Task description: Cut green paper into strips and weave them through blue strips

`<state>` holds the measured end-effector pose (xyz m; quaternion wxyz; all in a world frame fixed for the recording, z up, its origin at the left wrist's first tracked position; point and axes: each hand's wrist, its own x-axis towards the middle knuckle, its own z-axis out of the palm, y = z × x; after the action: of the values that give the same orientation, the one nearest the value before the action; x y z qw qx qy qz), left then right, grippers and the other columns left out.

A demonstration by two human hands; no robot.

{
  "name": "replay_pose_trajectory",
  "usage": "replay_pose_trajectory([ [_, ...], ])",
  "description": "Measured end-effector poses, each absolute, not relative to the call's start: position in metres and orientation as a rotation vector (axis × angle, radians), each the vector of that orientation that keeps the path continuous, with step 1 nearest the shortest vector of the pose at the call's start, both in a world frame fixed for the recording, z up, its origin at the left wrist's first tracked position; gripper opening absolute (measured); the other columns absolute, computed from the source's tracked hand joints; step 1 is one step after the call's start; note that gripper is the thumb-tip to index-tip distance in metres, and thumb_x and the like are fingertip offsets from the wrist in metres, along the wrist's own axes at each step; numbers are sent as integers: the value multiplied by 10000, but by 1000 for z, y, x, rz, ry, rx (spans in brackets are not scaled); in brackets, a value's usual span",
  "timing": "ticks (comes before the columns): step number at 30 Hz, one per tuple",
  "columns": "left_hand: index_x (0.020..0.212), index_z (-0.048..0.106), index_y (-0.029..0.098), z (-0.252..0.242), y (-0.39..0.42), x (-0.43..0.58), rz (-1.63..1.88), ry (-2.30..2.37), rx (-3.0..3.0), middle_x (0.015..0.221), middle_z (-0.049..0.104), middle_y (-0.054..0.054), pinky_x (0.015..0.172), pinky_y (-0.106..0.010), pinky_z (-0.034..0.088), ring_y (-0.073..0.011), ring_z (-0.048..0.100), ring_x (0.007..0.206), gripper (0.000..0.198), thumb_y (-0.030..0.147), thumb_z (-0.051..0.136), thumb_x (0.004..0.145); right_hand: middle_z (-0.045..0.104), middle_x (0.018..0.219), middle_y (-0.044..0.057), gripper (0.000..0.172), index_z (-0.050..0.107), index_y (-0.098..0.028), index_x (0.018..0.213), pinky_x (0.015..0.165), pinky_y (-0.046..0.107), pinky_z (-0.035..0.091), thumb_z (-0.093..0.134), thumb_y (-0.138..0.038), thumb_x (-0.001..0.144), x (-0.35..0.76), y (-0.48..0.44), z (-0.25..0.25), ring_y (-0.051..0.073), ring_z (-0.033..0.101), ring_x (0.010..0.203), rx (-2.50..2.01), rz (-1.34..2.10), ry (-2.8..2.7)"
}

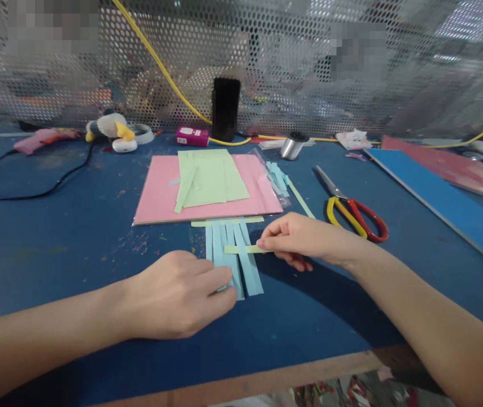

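Note:
Several light blue paper strips point(249, 275) hang side by side toward me from a pale green strip laid crosswise at their top, along the edge of a pink sheet pack. My right hand point(298, 240) pinches a narrow green paper strip point(233, 249), which lies across the middle of the blue strips and is partly overlapped by one of them. My left hand point(184, 297) is closed at the lower ends of the blue strips, thumb and forefinger together on them. Its fingers hide part of those ends.
Green sheets point(207, 181) lie on the pink pack point(156, 195). Scissors point(347, 209) and a blue board point(444, 209) are to the right. A phone point(226, 110), wire spool point(294, 146), purple power block point(192, 137) and glue gun point(44, 140) stand along the back by a perforated metal screen.

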<state>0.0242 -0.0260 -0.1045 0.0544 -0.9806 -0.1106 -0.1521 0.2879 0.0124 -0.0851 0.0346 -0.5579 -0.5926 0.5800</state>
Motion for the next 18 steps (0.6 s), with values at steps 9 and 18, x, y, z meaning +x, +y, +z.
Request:
replay_pose_trajectory([
  [9,727,529,195,-101,-28,30,-389,-423,-2940,697,524,2,444,-310,319,-152,484,537,255,295,498,959,513,507,-57,335,565,-178,701,331,160,369,678,-468,826,290,14,-85,77,515,394,-1671,1800,-1848],
  [18,729,600,184,-99,-37,38,-368,-667,-2907,710,548,-15,427,-319,347,-174,527,526,253,333,526,919,516,511,-49,312,572,-173,704,327,156,365,657,-438,844,291,12,-84,79,512,395,-1645,1799,-1863],
])
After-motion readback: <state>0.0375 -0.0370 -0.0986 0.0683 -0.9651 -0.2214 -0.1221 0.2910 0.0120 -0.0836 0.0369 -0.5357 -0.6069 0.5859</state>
